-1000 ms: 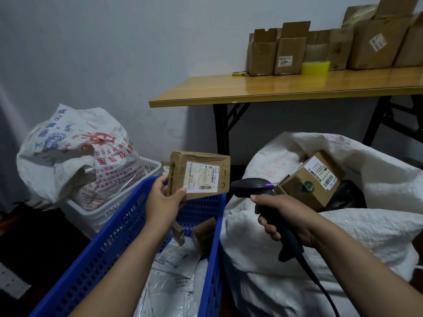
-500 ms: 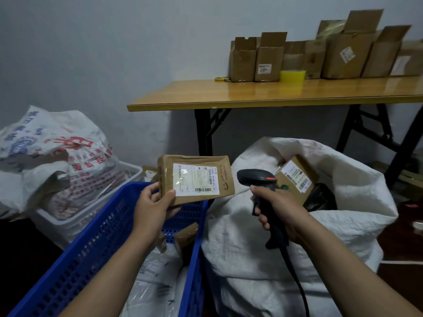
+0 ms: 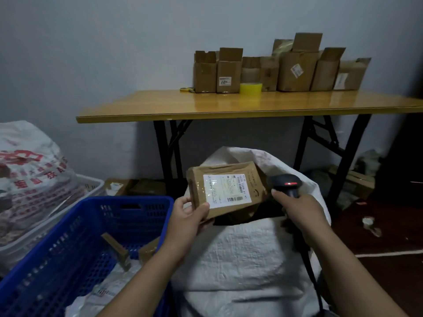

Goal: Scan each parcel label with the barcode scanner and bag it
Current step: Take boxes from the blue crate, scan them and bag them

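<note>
While my left hand (image 3: 186, 221) pinches the brown parcel (image 3: 225, 188) by its lower left corner, thumb on the front face and fingers behind, the parcel's long axis runs left to right, tilted a little down toward the right, with its white label (image 3: 226, 187) facing me and the barcode at the label's lower right. The parcel extends up and to the right of my left fingers, over the open mouth of the white woven sack (image 3: 240, 259). My right hand (image 3: 297, 211) is clenched around the handle of the black barcode scanner (image 3: 285, 182), whose head sits just above those fingers, right beside the parcel's right edge, a red light glowing on top. Left of my left hand stands a blue plastic crate (image 3: 68, 243) with more packets inside. Beyond both hands, a wooden folding table (image 3: 206, 106) stands against a pale wall, carrying open cardboard boxes (image 3: 270, 69) and a yellow tape roll (image 3: 250, 89).
</note>
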